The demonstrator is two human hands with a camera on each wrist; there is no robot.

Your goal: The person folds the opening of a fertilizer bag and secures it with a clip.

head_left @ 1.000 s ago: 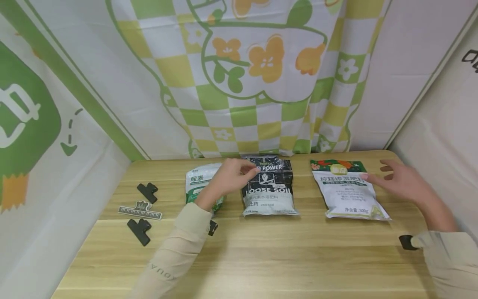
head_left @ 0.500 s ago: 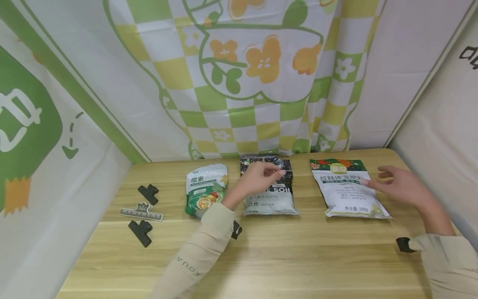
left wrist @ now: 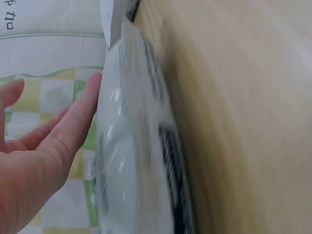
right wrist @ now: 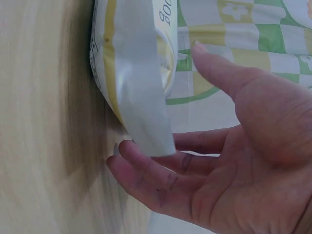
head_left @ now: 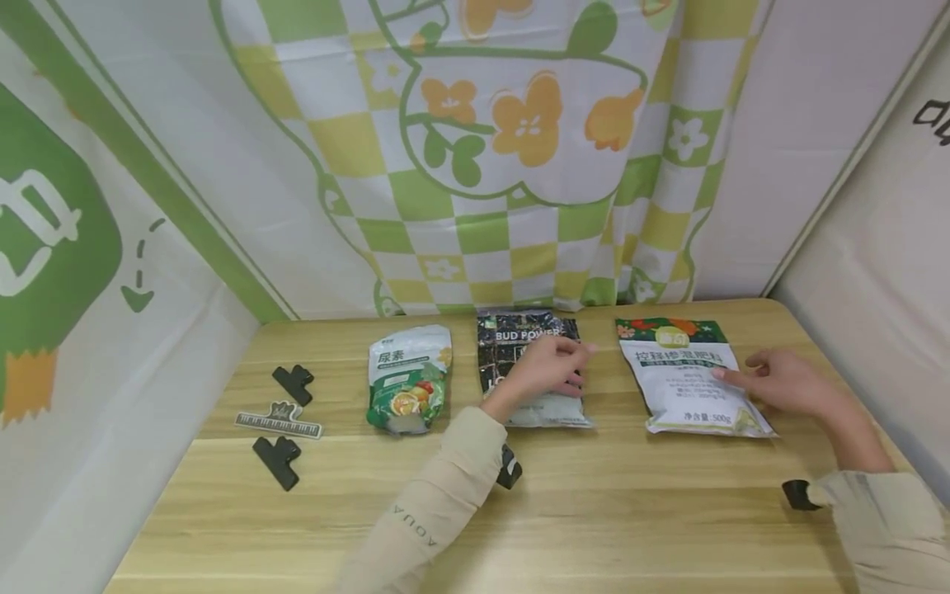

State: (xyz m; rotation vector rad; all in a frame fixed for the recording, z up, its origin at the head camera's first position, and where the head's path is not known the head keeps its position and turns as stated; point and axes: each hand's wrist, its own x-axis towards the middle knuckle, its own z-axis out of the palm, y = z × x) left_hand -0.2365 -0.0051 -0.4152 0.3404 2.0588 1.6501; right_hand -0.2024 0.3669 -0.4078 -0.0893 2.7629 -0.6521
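Note:
The black-and-white soil fertilizer bag (head_left: 499, 340) lies flat at the back middle of the table, partly covered in the head view by my left hand (head_left: 545, 367). Up close, this hand's fingers (left wrist: 73, 122) are extended beside the bag's pale face, and the thumb stands apart. To the right lies a white fertilizer bag (head_left: 686, 400) with a green and red top. My right hand (head_left: 790, 384) is at its right edge. In the right wrist view, loosely bent fingers reach around the bag's lower corner (right wrist: 141, 112), while the thumb stays away from it.
A smaller green-and-white pouch (head_left: 408, 379) lies left of the black bag. At the table's left are two black clips (head_left: 294, 384) and a piano-patterned clip (head_left: 278, 421). A checked curtain (head_left: 512, 239) hangs at the back edge of the wooden table (head_left: 638, 520).
My left hand has moved right and slightly down, from the bag's left side to over its right part, uncovering the green pouch. My right hand has come slightly closer to the white bag.

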